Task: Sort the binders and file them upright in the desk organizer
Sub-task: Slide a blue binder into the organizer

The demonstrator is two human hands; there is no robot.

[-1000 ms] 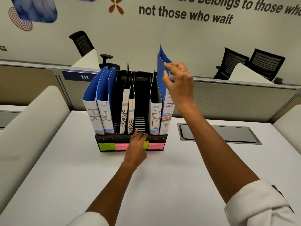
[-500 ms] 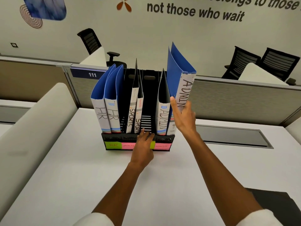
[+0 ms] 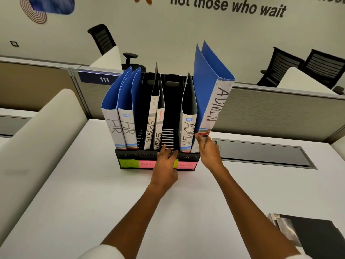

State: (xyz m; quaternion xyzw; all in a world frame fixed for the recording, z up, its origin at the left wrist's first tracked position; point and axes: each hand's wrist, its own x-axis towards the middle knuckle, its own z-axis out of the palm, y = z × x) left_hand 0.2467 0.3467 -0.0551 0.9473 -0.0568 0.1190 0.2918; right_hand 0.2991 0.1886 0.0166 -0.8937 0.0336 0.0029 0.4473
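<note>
A black desk organizer stands on the white desk with HR, SPORTS and ADMIN labels on its front. Two blue HR binders fill its left slots and two SPORTS binders the middle. One ADMIN binder stands upright at the right. A second, blue ADMIN binder leans out to the right at the organizer's right end. My right hand touches the bottom of its spine with fingers apart. My left hand rests flat on the organizer's front rail.
A black folder with papers lies at the desk's near right corner. A grey cable hatch is set into the desk right of the organizer. Partition panels and office chairs stand behind.
My right hand let go of the blue ADMIN binder's top and dropped to the base of its spine. The binder now tilts right. My left hand stayed on the organizer.
</note>
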